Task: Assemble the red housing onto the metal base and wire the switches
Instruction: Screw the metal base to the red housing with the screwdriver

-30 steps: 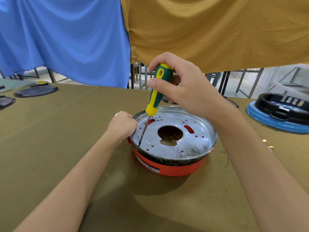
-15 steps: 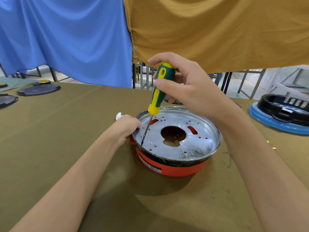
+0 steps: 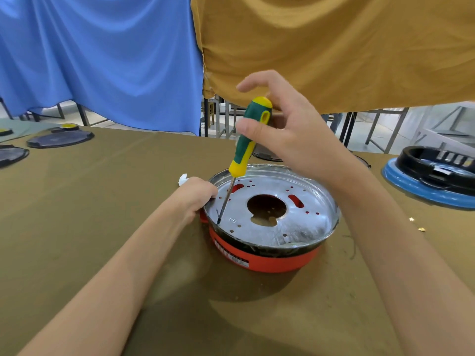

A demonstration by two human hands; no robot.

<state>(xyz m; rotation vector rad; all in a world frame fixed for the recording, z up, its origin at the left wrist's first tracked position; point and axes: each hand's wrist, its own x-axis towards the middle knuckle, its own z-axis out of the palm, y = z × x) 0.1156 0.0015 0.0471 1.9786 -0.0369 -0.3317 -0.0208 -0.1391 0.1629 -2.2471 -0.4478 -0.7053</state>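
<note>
Screwdriver (image 3: 250, 136) is pinched at its handle by the right hand (image 3: 290, 132), forefinger lifted clear, its tip set near the metal base (image 3: 303, 227) rim, presumably on a screw, while the left hand (image 3: 196, 195), fingers curled over that rim, steadies the base seated on the red housing (image 3: 270, 259) on the table (image 3: 102, 201).

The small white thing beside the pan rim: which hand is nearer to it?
Left. The left hand touches the white thing; the right hand holds the screwdriver above.
</note>
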